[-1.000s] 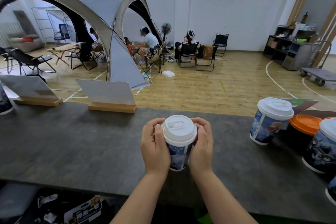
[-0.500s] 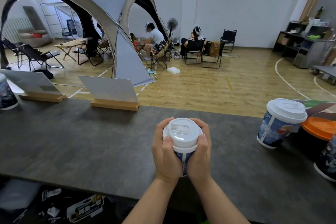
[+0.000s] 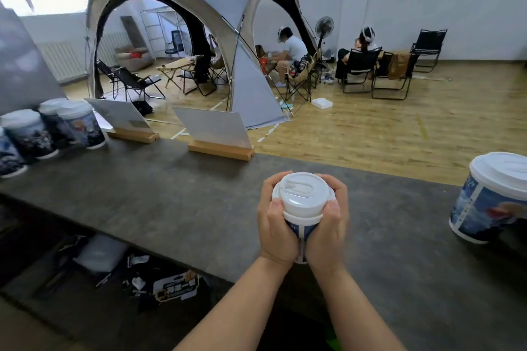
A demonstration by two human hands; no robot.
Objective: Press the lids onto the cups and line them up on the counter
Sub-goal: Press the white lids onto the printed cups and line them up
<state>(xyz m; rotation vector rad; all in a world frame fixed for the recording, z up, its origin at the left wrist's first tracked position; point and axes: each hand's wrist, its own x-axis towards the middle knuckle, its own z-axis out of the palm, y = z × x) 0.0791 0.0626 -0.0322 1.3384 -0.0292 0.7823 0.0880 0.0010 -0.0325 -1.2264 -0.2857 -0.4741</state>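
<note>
My left hand and right hand wrap the cup, thumbs on its lid; my hands hide its base.

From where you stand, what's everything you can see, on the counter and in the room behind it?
Held cup: one, blue print, white lid on, gripped above the counter.
Lidded cups: at least four, dark and blue prints, grouped at far left.
Right cup: one, blue, white lid, at the right edge.
Counter: one, dark grey.
Sign boards: two, white on wooden bases, along the counter's far edge.
Tent: one, grey, behind.
Folding chairs: several, black, on the wood floor.
Left hand: grips the cup.
Right hand: grips the cup.
</note>
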